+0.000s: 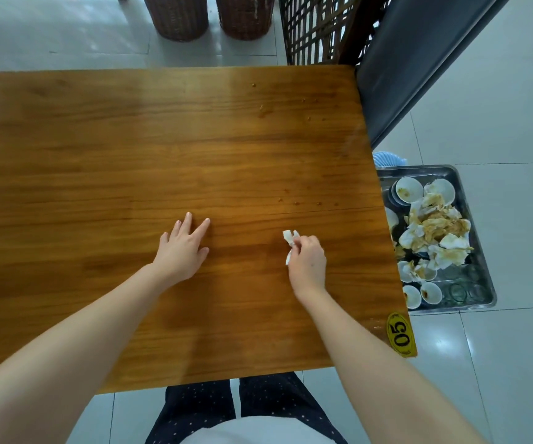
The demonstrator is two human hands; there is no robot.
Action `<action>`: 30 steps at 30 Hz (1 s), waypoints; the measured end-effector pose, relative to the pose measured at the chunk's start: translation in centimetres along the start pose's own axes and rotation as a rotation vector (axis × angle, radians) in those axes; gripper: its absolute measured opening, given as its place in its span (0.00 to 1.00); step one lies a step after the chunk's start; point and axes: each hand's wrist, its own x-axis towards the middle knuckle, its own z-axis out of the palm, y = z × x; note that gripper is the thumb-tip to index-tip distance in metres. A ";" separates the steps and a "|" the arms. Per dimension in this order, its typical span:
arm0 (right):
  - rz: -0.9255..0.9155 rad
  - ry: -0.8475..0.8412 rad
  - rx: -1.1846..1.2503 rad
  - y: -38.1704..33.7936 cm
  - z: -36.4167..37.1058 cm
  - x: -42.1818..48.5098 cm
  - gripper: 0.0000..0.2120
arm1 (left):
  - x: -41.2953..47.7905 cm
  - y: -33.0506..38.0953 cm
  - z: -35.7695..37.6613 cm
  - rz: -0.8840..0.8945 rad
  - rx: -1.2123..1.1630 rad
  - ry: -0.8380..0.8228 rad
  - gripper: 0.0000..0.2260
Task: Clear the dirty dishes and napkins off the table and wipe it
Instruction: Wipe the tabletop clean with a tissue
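A wooden table (130, 155) fills most of the head view. My right hand (307, 261) pinches a small crumpled white napkin (290, 238) against the tabletop, right of centre. Flat on the wood to its left lies my left hand (183, 248), fingers spread and holding nothing. Brown crumbs and sauce spots (297, 201) dot the table beyond my right hand, and more spots (263, 108) lie near the far right corner. On the floor to the right stands a metal tray (480, 219) with dirty white bowls (409, 189), stained napkins (435, 229) and glasses (457, 291).
A yellow oval tag reading 05 (401, 334) sits at the table's near right corner. A dark bench or chair (412, 59) stands past the right edge, a lattice screen (316, 27) and two wicker baskets (178, 17) beyond the far edge. A blue cloth (387, 160) lies behind the tray.
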 end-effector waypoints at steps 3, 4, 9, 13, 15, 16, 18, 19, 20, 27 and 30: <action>-0.083 -0.080 -0.022 1.0 -0.9 0.8 0.10 | 0.7 0.5 -0.1 0.017 -0.005 -0.003 0.28; -0.098 -0.086 -0.029 1.6 -1.6 1.4 0.10 | 0.9 0.7 -0.2 0.025 -0.005 -0.005 0.29; 0.160 0.187 -0.018 5.3 -7.1 5.6 0.09 | 1.9 1.2 -1.0 0.061 -0.011 0.000 0.29; 0.320 0.316 0.017 5.8 -8.5 7.5 0.09 | 2.3 1.2 -1.3 0.055 0.000 -0.007 0.29; 0.337 0.328 0.066 4.1 -6.9 7.4 0.10 | 2.5 1.1 -1.4 0.046 0.008 -0.014 0.29; 0.315 0.310 0.089 3.1 -5.8 7.2 0.10 | 2.6 1.0 -1.4 0.044 0.014 -0.013 0.29; 0.221 0.238 0.088 0.6 -3.3 6.6 0.10 | 3.0 1.0 -1.5 0.040 0.024 -0.003 0.30; 0.159 0.185 0.073 -0.6 -2.0 6.3 0.10 | 3.2 0.9 -1.7 0.033 0.029 0.000 0.30; 0.086 0.122 0.055 -1.8 -0.8 6.0 0.11 | 3.4 0.9 -1.8 0.024 0.032 0.000 0.30; -0.345 -0.198 -0.072 -4.8 3.6 4.2 0.13 | 5.1 1.0 -2.9 0.008 0.090 -0.053 0.38; -0.243 -0.129 -0.021 -3.2 0.7 7.3 0.12 | 5.8 1.1 -3.8 0.015 0.095 -0.048 0.40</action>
